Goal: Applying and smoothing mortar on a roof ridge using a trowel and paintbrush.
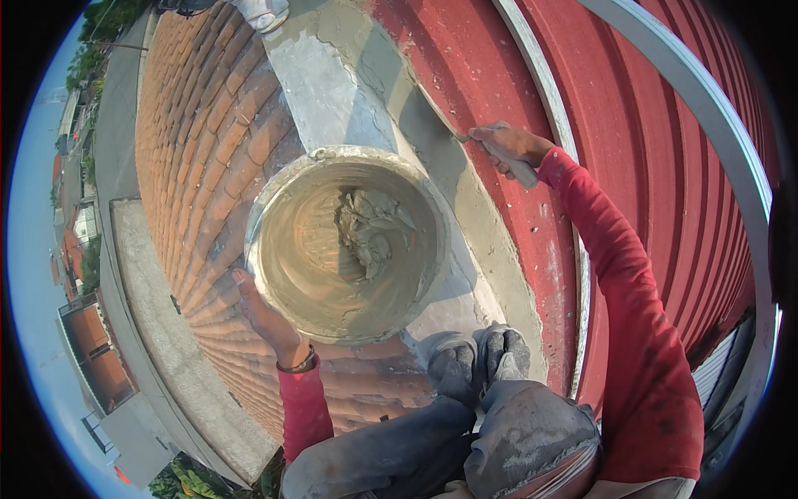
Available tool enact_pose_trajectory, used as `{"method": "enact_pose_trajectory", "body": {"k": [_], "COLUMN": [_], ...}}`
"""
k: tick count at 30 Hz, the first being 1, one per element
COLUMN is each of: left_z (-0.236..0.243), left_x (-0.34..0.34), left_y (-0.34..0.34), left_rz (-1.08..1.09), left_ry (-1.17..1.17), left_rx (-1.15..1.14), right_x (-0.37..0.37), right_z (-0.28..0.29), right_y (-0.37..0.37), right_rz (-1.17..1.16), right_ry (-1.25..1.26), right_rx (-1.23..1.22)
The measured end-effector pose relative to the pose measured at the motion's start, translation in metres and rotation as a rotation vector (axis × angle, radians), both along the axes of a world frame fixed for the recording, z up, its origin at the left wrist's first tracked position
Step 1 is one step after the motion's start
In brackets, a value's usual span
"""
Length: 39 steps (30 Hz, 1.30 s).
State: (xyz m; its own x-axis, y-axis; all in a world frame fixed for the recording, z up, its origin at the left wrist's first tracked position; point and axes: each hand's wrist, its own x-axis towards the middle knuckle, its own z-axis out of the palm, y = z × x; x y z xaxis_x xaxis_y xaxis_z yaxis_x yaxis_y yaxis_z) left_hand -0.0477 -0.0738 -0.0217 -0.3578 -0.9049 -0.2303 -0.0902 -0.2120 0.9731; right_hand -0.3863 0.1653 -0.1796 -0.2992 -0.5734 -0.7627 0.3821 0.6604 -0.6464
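Observation:
My right hand (511, 145) is closed round the handle of a trowel (524, 174). The trowel's blade, seen nearly edge-on, lies at the wet grey mortar strip (465, 191) along the edge of the red roofing. Against the near left side of a round bucket (264, 287) rests my left hand (270, 320), steadying it, with some fingers hidden by the bucket's wall. Inside the bucket is a lump of wet mortar (370, 229), and smears of it coat the walls and bottom.
Orange roof tiles (220, 125) slope off to the left, and ribbed red metal roofing (648, 166) rises to the right. A pale flat band (320, 87) runs between them. My shoes (478, 358) stand at its near end. Another person's shoe (264, 12) shows at the top.

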Motion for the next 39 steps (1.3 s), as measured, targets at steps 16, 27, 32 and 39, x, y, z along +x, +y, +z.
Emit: {"method": "enact_pose_trajectory", "body": {"k": [16, 27, 32, 39], "left_z": [-0.001, -0.003, 0.001, 0.01], "left_x": [-0.003, 0.007, -0.002, -0.012], "left_y": [-0.001, -0.008, -0.005, 0.007], "left_rz": [-0.105, -0.158, -0.166, -0.222], "left_ry": [-0.065, 0.124, 0.1, 0.038], "left_rx": [-0.141, 0.015, 0.032, -0.135], "right_x": [-0.013, 0.004, 0.045, 0.049], "right_z": [0.009, 0.01, 0.012, 0.026], "right_y": [-0.002, -0.024, 0.033, 0.062], "right_rz": [-0.258, -0.098, -0.072, -0.123], "right_ry": [-0.171, 0.015, 0.024, -0.145], "right_rx": [-0.305, -0.085, -0.036, -0.002]}}
